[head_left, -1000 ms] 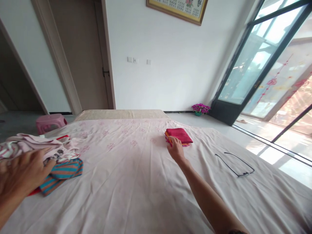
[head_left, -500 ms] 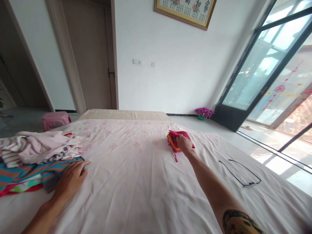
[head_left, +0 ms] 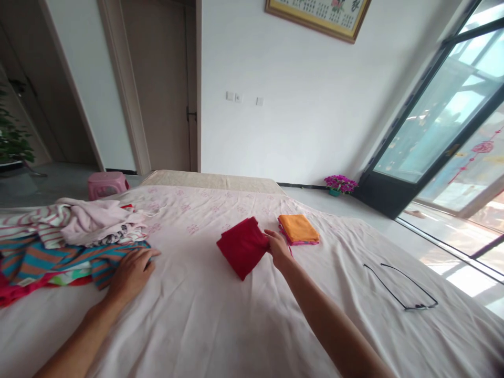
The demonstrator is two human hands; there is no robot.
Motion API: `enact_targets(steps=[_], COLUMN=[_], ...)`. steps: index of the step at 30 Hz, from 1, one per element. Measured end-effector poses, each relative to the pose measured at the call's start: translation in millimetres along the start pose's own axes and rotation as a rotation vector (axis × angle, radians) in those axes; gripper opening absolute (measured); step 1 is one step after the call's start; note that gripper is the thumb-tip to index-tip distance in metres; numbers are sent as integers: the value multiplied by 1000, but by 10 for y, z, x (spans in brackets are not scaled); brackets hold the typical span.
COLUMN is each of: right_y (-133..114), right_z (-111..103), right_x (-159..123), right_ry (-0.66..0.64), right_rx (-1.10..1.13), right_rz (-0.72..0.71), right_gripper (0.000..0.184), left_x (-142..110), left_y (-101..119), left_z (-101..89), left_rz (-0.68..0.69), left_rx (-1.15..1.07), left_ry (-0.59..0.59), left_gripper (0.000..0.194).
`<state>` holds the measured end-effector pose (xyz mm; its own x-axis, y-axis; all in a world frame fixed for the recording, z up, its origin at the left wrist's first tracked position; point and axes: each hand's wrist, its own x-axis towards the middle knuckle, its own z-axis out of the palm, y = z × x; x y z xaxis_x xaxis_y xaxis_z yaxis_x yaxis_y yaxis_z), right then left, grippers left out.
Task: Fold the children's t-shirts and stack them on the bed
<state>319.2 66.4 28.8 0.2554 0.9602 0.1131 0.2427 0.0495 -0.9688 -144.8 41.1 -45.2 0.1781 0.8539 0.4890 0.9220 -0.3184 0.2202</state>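
In the head view, a folded red cloth (head_left: pixel 243 249) is pinched at its right edge by my right hand (head_left: pixel 279 249), over the middle of the bed. Just behind and to the right of that hand lies a small folded stack with an orange cloth (head_left: pixel 300 229) on top and pink edges beneath. My left hand (head_left: pixel 132 270) lies palm down at the right end of a blue-and-orange striped garment (head_left: pixel 63 262), its fingers loosely stretched out. Pink and white clothes (head_left: pixel 92 223) are heaped above the striped garment.
Black-framed glasses (head_left: pixel 409 294) lie unfolded on the pale bedsheet (head_left: pixel 205 320) at right. Beyond the bed are a pink stool (head_left: pixel 107 184), a pot of magenta flowers (head_left: pixel 340 184) and a glass door (head_left: pixel 417 126) at right.
My right hand has lifted the red cloth off the stack and brought it left and nearer, uncovering the orange cloth. My left hand stays on the striped garment. The view has shifted slightly left.
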Motion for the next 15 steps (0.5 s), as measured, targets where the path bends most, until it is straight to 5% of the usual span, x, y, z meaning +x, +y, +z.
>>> enact_targets(steps=[4, 9, 12, 15], right_y=[-12, -243, -359, -501], right_z=[-39, 52, 184, 322], right_x=[-242, -341, -378, -533], right_ry=[-158, -222, -301, -487], right_rx=[-562, -955, -966, -618], right_rz=[-152, -247, -228, -215], right_gripper=[37, 39, 22, 18], left_x=[11, 17, 12, 11], left_y=[-12, 14, 37, 52], left_z=[15, -13, -34, -42], left_rz=[12, 1, -2, -2], left_rx=[-9, -8, -6, -11], left_ry=[21, 15, 13, 16], left_gripper=[30, 30, 31, 30])
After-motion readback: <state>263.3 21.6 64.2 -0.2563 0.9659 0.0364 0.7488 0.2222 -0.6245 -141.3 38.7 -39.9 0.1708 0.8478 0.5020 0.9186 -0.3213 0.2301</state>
